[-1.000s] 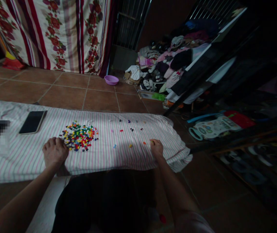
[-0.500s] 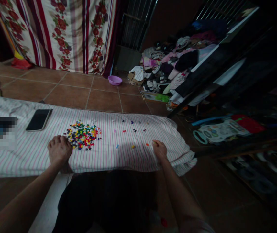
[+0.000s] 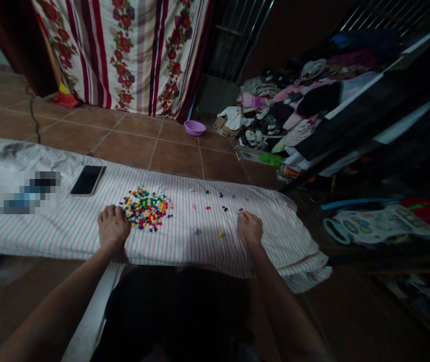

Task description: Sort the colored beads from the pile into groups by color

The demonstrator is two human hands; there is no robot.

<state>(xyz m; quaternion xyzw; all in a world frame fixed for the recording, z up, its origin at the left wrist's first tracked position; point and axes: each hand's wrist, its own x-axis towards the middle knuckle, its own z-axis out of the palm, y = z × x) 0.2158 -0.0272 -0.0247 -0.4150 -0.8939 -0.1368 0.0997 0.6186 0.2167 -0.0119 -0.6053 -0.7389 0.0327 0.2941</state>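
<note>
My left hand (image 3: 114, 225) lies on the striped cloth with its fingers stretched out, at the left edge of a heap of small coloured pieces (image 3: 147, 208). Bent fingers are pressed together on my right hand (image 3: 250, 227), low over the cloth near its right end. Whatever they hold, if anything, is hidden. A small dark piece (image 3: 240, 209) shows just beyond those fingertips. Between the heap and my right hand lie small sorted bits: a yellow piece (image 3: 221, 234), a light blue piece (image 3: 197, 231), red pieces (image 3: 208, 207) and black pieces (image 3: 225, 208).
The striped cloth (image 3: 185, 251) covers a long, low surface. A phone (image 3: 88, 180) lies on it left of the heap, near a blurred-out patch. Beyond, on the tiled floor, are a purple basin (image 3: 195, 128) and a clothes pile (image 3: 275, 105). A dark rack stands at the right.
The view has swung left, so everything sits further right. My right hand has moved left across the cloth, over where an orange piece lay; that piece is out of sight now. My left hand stays put.
</note>
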